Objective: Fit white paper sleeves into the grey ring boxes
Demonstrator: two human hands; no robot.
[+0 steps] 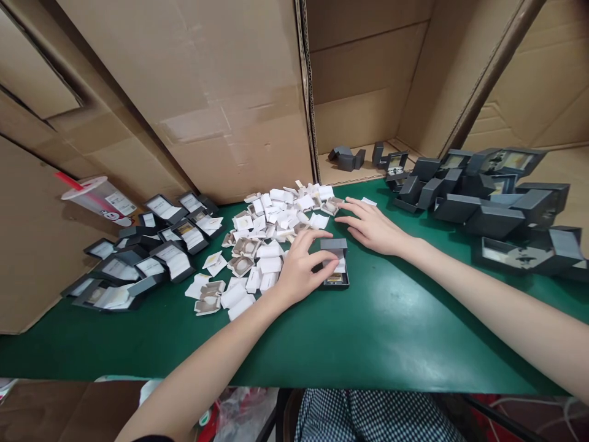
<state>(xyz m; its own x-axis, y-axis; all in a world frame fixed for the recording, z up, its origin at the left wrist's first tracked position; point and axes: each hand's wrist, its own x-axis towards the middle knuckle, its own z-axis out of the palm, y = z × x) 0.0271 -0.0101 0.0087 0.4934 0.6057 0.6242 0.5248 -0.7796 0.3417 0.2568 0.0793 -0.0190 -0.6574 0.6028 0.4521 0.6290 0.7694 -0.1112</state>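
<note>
At left fingertips (330,267): open dark box (334,245)

The case (339,247) looks smooth and matt, its slip (341,266) plain matt paper. Left of the case, the inserts (269,264) are thin, creased paper or card, dull all over. The boxes (499,220) right of the case are smooth and matt; their lining is too blurred to tell. Under the case, the worktop (368,331) is smooth with a soft gloss. Behind the case stands matt cardboard (257,73) with shiny tape (197,123) and a rough corrugated edge. Far left of the case, the cup (102,197) is glossy, translucent plastic.
</note>
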